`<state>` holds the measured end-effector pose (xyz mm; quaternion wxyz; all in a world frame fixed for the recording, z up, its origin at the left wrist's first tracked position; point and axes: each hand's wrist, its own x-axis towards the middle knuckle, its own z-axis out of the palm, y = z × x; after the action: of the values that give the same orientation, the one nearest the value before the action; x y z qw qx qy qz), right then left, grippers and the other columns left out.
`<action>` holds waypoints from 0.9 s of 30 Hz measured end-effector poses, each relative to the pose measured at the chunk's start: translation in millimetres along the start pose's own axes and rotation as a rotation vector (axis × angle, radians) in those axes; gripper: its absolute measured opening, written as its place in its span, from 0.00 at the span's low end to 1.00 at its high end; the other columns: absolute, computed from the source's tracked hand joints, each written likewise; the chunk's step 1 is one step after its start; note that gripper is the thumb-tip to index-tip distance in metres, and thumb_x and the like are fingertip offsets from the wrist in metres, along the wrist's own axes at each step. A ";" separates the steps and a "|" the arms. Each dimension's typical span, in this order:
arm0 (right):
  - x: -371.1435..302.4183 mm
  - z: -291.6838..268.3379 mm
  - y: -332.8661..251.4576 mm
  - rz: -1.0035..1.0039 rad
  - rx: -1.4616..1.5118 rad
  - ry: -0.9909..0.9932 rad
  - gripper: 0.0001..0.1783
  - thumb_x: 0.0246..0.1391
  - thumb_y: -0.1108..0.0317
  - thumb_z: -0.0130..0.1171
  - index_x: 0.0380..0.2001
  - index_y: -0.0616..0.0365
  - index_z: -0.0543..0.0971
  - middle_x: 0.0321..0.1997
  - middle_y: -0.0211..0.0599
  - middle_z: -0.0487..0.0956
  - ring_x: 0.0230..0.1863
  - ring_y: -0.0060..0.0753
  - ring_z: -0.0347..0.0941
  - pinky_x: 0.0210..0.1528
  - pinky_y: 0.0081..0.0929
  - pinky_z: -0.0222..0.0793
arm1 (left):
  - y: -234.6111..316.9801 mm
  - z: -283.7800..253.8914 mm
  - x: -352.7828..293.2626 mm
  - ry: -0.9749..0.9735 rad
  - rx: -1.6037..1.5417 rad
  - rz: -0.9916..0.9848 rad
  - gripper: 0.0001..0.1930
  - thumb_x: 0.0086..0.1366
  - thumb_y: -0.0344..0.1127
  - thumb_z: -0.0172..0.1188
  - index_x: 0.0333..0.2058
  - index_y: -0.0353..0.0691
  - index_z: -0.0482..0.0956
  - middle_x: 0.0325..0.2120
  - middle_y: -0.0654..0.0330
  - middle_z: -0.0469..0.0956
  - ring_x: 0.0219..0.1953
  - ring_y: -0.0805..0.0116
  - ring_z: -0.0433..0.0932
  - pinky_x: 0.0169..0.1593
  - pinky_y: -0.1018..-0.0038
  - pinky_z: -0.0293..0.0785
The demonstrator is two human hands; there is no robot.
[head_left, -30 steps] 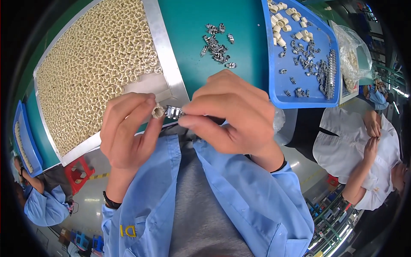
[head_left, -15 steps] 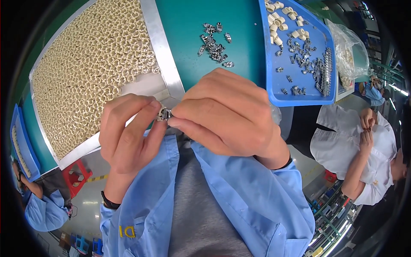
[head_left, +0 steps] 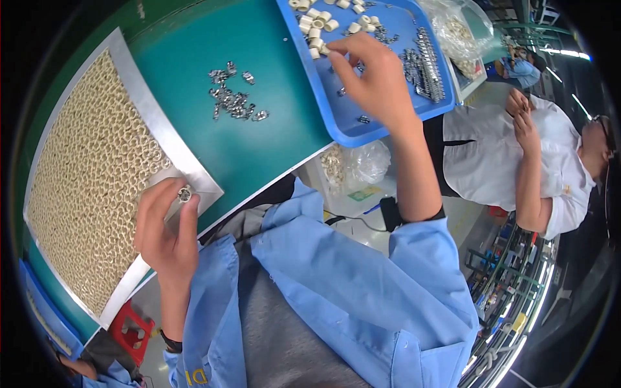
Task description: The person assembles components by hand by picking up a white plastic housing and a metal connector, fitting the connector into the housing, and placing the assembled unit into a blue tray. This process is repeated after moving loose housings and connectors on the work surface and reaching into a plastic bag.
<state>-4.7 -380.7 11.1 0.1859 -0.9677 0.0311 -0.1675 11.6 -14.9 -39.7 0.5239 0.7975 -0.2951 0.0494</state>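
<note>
My left hand is closed at the near corner of the metal-edged tray. Between its thumb and fingertips sits a small cream sleeve with shiny metal inside its round opening. My right hand reaches over the blue tray with thumb and forefinger pinched on a plain cream sleeve, among others like it. Loose metal clips lie near that hand, and some of the tray's contents are hidden under it. On the green table, a pile of metal clips lies between my hands.
The metal-edged tray at left is packed with rows of cream sleeves. A lined-up strip of metal clips rests in the blue tray. Clear plastic bags sit below the table edge. At right stands a person in white.
My right hand has left my left hand and moved right and away, onto the sleeves in the blue tray. My left hand keeps its sleeve. The whole view has turned and shifted.
</note>
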 end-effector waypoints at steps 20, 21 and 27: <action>-16.9 1.5 -100.0 -0.404 0.547 -0.141 0.17 0.47 0.77 0.71 0.43 0.65 0.85 0.37 0.44 0.84 0.35 0.40 0.81 0.38 0.31 0.76 | 26.5 25.7 42.4 0.025 0.043 0.272 0.16 0.50 0.19 0.72 0.40 0.30 0.83 0.37 0.50 0.82 0.37 0.54 0.82 0.38 0.67 0.78; -19.6 5.8 -103.6 -0.422 0.554 -0.127 0.18 0.45 0.77 0.72 0.43 0.65 0.86 0.37 0.43 0.84 0.35 0.39 0.80 0.37 0.31 0.76 | 28.1 25.9 43.0 0.024 0.044 0.295 0.16 0.49 0.19 0.72 0.39 0.30 0.83 0.37 0.50 0.81 0.36 0.54 0.82 0.37 0.66 0.78; -20.9 3.9 -113.9 -0.539 0.515 -0.101 0.18 0.41 0.76 0.74 0.40 0.65 0.87 0.35 0.42 0.83 0.32 0.38 0.79 0.33 0.31 0.74 | 33.1 19.4 41.6 0.028 0.061 0.383 0.15 0.48 0.20 0.72 0.37 0.28 0.82 0.35 0.50 0.80 0.33 0.54 0.81 0.32 0.66 0.77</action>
<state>-23.4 -270.9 43.3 0.3735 -0.8698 -0.2771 -0.1649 24.0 -58.3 -5.6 0.4844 0.7416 -0.4326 0.1683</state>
